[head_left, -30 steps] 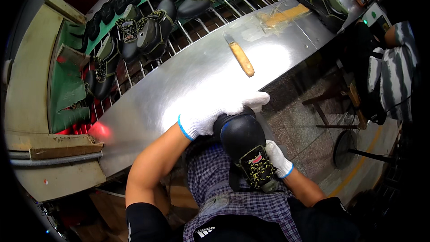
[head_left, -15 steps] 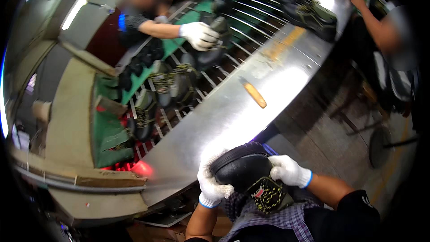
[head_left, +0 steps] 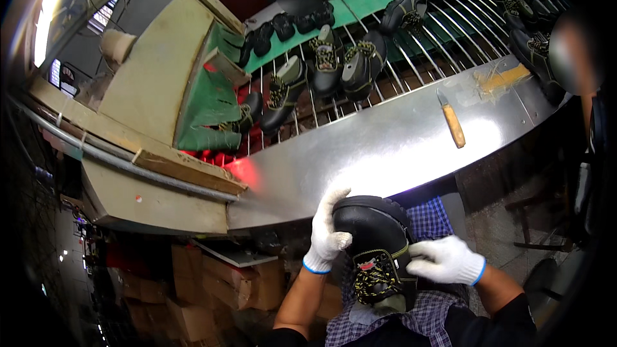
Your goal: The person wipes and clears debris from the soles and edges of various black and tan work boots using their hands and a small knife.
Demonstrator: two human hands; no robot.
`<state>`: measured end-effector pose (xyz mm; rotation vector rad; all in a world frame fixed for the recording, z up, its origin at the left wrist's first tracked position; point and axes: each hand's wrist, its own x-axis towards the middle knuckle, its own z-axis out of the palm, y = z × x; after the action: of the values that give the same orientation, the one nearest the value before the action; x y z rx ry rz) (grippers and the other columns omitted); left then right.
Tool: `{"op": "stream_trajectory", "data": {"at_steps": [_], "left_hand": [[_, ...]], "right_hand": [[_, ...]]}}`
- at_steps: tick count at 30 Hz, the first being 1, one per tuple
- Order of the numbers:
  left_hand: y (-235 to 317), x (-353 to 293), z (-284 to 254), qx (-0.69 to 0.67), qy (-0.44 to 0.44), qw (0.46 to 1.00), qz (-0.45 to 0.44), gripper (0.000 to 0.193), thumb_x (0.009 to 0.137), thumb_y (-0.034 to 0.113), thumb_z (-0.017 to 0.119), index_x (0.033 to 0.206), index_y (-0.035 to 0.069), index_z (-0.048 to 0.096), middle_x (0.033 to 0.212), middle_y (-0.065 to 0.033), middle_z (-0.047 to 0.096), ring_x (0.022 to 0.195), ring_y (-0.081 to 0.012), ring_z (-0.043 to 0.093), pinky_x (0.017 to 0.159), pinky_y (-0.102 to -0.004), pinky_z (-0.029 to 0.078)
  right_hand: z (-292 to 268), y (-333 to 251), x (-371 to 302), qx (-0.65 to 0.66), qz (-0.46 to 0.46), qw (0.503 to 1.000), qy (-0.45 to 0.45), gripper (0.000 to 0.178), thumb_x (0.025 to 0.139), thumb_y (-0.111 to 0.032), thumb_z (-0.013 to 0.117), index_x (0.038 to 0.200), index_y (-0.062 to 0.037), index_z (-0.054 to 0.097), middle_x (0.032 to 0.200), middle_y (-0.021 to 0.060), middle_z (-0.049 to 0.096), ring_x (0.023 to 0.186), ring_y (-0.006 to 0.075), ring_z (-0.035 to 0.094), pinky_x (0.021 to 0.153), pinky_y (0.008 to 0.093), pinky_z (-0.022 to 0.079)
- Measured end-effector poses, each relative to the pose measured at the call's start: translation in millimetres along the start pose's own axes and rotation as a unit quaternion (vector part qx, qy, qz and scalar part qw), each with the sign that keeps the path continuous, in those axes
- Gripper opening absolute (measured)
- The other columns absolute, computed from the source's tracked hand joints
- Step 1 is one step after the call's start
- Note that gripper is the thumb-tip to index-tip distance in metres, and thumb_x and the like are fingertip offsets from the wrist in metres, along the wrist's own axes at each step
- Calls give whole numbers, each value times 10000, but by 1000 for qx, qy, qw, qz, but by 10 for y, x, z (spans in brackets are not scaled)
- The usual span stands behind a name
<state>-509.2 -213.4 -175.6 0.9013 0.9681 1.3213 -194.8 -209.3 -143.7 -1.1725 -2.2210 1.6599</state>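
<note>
Holding a shoe (head_left: 371,230): left hand (head_left: 326,236); right hand (head_left: 448,260) touching, hold unclear. A knife (head_left: 453,125) lies on the shiny counter (head_left: 347,159) beside a metal rack (head_left: 443,42).

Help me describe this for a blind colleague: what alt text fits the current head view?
A white-gloved left hand holds a black, yellow-laced shoe by the toe, with the gloved right hand at its side. Beyond, a knife lies on a metal table, before more shoes on a barred rack.

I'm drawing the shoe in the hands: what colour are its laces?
Its laces are yellow and black, clearest in the head view.
</note>
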Motion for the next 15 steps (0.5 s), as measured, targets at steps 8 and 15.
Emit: {"op": "stream_trajectory", "data": {"at_steps": [8,15], "left_hand": [[-80,394,540,-91,-104,990,1,1028,769,79,950,1596,-10,345,1355,-218,665,1217,-288,685,1090,-428,546],[-349,662,656,-65,-114,990,-58,880,922,183,846,1601,-34,330,1328,-208,667,1181,-247,681,1064,-392,549]], "right_hand": [[-525,78,538,180,-111,948,238,326,1074,-113,612,1369,12,674,1270,134,756,1154,206,727,1033,340,562],[-675,-76,703,125,-92,972,175,574,1010,-261,701,1512,-18,566,1441,196,653,1343,296,630,1179,419,469]]}}
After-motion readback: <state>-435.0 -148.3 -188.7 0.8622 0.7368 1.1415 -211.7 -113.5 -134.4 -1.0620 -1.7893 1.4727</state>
